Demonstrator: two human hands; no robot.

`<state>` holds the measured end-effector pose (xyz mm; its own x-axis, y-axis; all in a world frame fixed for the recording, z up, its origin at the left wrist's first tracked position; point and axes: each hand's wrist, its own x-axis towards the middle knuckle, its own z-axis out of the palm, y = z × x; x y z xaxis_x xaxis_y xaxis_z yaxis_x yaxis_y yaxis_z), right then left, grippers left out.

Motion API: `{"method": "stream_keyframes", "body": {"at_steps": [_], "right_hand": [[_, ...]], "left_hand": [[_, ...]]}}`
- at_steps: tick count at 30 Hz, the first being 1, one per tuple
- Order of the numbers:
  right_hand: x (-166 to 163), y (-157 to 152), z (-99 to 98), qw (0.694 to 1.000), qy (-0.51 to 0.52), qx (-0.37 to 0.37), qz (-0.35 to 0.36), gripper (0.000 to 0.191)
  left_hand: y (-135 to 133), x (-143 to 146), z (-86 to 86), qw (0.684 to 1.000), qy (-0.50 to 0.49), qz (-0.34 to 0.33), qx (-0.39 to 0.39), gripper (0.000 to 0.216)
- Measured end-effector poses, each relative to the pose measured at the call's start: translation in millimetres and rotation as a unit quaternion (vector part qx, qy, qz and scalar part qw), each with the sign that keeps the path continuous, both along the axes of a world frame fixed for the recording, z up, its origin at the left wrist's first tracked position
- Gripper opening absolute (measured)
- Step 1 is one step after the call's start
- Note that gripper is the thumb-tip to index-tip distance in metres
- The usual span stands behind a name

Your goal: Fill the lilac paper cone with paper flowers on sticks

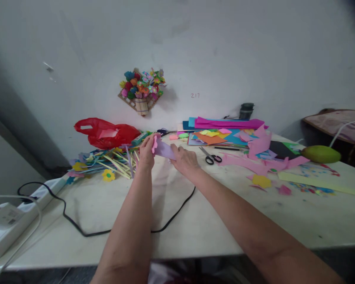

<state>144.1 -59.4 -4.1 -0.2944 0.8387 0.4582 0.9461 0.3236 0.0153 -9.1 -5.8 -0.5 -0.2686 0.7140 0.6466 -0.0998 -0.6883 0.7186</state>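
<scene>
Above the middle of the table, my left hand (147,154) is closed on a pink paper flower (155,144) with a scalloped edge. My right hand (185,159) pinches a light purple piece of paper (165,150), which stretches between both hands and meets the pink flower at its left end. Whether the two pieces are joined cannot be made out. Scissors (210,157) with black handles lie just right of my right hand. Left of my left hand are thin pale yellow paper strips (114,163) and a yellow paper flower (108,175).
A red plastic bag (106,133) stands at the back left. Coloured paper sheets (229,124), pink scraps (258,163) and a green mango-like fruit (321,154) occupy the right. A black cable (88,235) crosses the front from a power strip (26,217). A flower decoration (141,90) hangs on the wall.
</scene>
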Motion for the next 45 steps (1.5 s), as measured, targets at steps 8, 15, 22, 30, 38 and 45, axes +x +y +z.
{"method": "stream_keyframes", "body": {"at_steps": [8,15,22,30,38,45], "right_hand": [[0.2,-0.8,1.1,1.0,0.005,0.004,0.003,0.043],[0.7,-0.2,0.1,1.0,0.006,0.002,0.003,0.042],[0.4,-2.0,1.5,1.0,0.006,0.001,0.003,0.04],[0.3,-2.0,1.5,1.0,0.012,0.009,0.006,0.039],[-0.1,-3.3,4.5,1.0,0.004,-0.007,0.001,0.04],[0.4,-3.1,3.8,1.0,0.005,-0.001,0.003,0.039]], "left_hand": [[8.4,-2.7,-4.5,0.999,-0.037,-0.023,-0.013,0.016],[4.7,-1.5,-1.6,0.999,-0.036,-0.022,-0.021,0.018],[2.6,-0.9,0.6,0.998,-0.049,-0.029,-0.01,0.013],[3.1,-0.5,0.7,0.998,-0.052,-0.038,-0.009,0.015],[3.2,-1.7,0.7,0.998,-0.048,-0.043,-0.012,0.011],[0.1,0.1,3.1,0.997,-0.06,-0.046,-0.024,0.013]]}}
